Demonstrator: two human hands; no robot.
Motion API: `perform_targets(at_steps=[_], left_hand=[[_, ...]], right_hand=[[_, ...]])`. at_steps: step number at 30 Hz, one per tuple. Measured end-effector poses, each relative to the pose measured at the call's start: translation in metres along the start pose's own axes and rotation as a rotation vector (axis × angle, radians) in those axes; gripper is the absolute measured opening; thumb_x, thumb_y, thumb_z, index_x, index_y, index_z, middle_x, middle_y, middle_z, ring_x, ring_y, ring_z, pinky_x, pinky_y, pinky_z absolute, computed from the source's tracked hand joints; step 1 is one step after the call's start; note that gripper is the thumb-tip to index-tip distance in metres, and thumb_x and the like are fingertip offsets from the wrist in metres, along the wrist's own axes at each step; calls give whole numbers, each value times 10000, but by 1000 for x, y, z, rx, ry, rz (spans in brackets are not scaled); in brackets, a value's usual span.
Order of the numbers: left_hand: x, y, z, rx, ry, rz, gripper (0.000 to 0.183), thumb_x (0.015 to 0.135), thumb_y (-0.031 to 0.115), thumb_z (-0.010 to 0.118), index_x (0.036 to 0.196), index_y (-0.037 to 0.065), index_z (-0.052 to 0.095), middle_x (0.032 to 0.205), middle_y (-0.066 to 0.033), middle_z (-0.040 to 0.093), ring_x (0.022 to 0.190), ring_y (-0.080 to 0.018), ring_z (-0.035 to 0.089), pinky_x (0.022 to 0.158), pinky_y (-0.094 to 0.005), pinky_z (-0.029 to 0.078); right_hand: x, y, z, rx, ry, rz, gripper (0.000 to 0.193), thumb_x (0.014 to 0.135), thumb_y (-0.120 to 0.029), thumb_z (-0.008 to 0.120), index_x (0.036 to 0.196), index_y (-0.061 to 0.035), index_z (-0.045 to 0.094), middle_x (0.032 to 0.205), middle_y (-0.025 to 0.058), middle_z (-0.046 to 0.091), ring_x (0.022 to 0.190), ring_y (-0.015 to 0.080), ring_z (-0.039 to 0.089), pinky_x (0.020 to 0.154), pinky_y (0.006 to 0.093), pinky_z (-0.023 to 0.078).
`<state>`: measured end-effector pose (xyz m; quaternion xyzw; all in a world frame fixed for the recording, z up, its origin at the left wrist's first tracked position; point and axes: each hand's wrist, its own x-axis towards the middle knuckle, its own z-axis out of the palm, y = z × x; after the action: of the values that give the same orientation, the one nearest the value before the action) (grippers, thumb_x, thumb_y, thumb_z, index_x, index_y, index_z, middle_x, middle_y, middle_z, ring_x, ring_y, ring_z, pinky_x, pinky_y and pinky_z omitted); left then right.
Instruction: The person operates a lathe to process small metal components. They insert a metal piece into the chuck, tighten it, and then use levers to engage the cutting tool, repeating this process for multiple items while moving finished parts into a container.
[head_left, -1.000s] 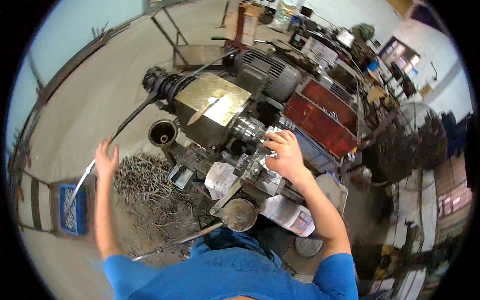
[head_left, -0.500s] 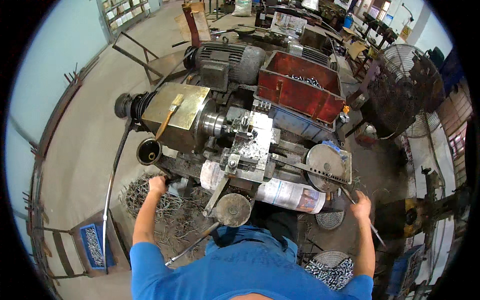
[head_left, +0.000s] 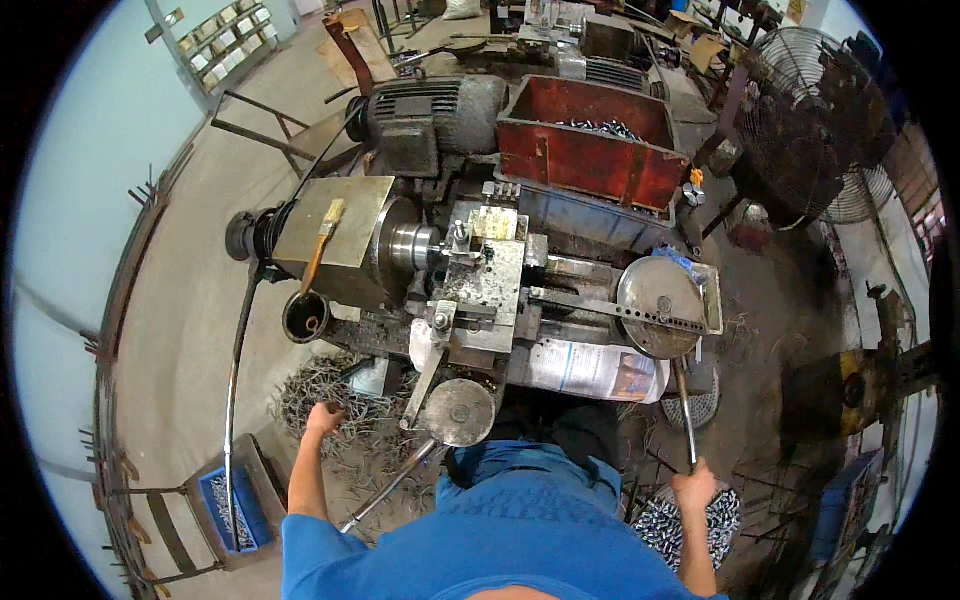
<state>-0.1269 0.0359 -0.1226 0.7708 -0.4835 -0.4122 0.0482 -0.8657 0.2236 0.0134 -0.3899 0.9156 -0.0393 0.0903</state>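
My right hand is wrapped round a long metal lever. The lever runs up to a round metal disc at the right end of a small lathe. My left hand hangs with curled fingers over a heap of metal shavings; whatever it may hold is too small to make out. Ahead of me are the lathe's bright spindle and its oily tool slide. A second round disc with its own lever sits close to my body.
A brush lies on the headstock cover, above a dark oil cup. Behind stand a motor and a red bin of small metal parts. More parts fill a blue tray and a basket. A large fan stands right.
My right hand has drawn the lever toward my body and to the left. My left hand has moved nearer to me, away from the lathe. The whole view has shifted slightly.
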Motion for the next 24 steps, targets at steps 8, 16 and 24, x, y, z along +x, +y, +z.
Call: perform_targets(at_steps=[8, 16, 24], left_hand=[[14, 7, 11, -94, 107, 36, 300, 764, 156, 636, 985, -47, 628, 750, -138, 669, 513, -195, 630, 513, -315, 508], [4, 82, 2, 55, 285, 148, 409, 743, 226, 638, 1058, -32, 595, 807, -184, 657, 680, -269, 652, 637, -379, 510], [26, 116, 7, 722, 257, 185, 571, 784, 576, 546, 917, 27, 625, 823, -181, 652, 809, -364, 626, 695, -438, 506]], right_hand=[[-38, -34, 10, 252, 22, -4, 367, 536, -220, 605, 843, -22, 569, 685, 232, 595, 670, 427, 578, 621, 476, 458], [-18, -18, -2, 103, 53, -38, 361, 587, -237, 560, 883, -32, 580, 665, 239, 573, 661, 436, 561, 623, 482, 453], [154, 63, -29, -385, 255, -66, 561, 584, -221, 628, 1117, -55, 568, 932, 149, 603, 892, 322, 580, 778, 443, 441]])
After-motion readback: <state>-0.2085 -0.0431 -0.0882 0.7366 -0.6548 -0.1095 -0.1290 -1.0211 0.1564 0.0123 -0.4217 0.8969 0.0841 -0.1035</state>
